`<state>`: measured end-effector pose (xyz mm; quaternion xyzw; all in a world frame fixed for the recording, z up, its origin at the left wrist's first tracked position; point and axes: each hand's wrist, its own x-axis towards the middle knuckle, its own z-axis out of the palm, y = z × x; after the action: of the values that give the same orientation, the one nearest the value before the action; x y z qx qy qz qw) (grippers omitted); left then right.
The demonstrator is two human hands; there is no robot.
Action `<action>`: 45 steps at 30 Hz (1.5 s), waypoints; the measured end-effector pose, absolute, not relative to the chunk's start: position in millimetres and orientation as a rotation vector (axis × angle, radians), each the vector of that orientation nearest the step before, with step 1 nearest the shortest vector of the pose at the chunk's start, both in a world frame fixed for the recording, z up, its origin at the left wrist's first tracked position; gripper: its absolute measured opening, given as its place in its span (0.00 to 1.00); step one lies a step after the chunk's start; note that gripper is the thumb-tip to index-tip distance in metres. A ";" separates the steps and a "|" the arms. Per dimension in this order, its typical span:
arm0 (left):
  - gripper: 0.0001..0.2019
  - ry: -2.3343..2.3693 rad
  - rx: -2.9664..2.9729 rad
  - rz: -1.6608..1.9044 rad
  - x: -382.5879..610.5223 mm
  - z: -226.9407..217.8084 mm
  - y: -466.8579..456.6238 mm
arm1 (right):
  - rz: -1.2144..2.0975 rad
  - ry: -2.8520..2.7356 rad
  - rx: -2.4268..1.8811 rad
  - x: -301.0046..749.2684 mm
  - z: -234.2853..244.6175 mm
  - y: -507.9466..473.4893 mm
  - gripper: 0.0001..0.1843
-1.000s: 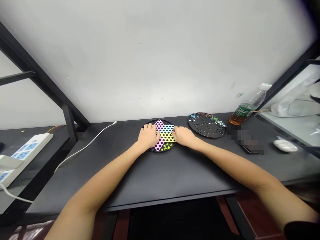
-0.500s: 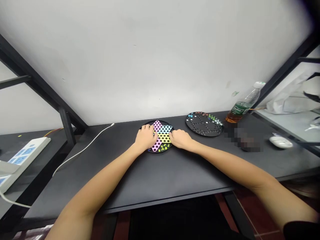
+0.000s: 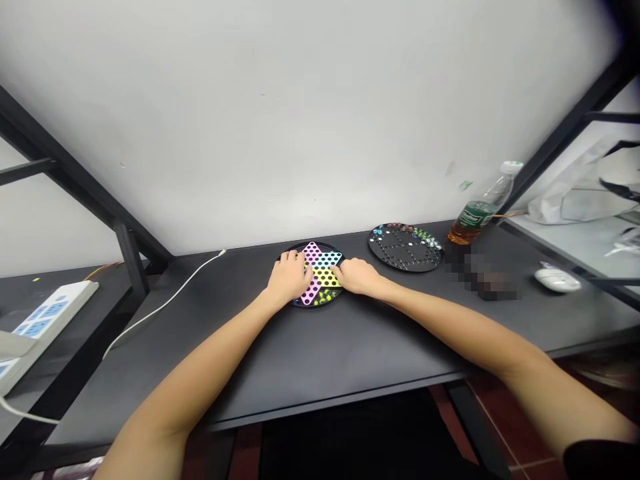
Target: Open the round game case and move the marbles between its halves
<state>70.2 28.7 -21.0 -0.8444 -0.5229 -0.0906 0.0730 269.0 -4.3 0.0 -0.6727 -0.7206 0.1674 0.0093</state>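
A round black Chinese checkers board (image 3: 320, 265) with a pink, blue and yellow star of holes lies on the black desk (image 3: 320, 347) near the wall. My left hand (image 3: 287, 279) rests on its left side, fingers curled over the edge. On the board's right side sits my right hand (image 3: 356, 275), fingers bent onto the rim. Both hands appear to grip the board. A few green marbles show at the board's near edge.
A second round black tray (image 3: 405, 247) with coloured marbles along its far rim lies to the right. Beyond it stand a bottle of amber drink (image 3: 477, 212) and a white mouse (image 3: 557, 280). A white cable (image 3: 165, 300) and a power strip (image 3: 43, 319) lie left.
Both hands and the board have shifted slightly left in the picture, and my hands sit a little closer together over it. The view has tilted a bit.
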 end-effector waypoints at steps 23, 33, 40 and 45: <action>0.19 -1.574 -2.565 -0.273 70.6 -22.7 31.2 | 0.404 -2.316 -1.769 305.5 -5.4 27.0 0.17; 0.18 -1.553 -2.565 -0.282 70.1 -23.7 31.7 | 0.338 -2.441 -1.753 291.6 -9.6 15.9 0.08; 0.18 -1.564 -2.577 -0.276 70.2 -22.4 31.6 | 1.569 -1.209 -1.487 350.5 21.7 52.4 0.01; 0.19 -1.558 -2.599 -0.276 70.8 -21.5 32.1 | 1.702 -0.573 -1.359 428.2 24.4 82.7 0.03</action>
<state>70.8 32.1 -21.5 -0.8532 -0.5114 -0.0905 0.0494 428.2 82.7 24.4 -0.5446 -0.2295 0.6822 0.4304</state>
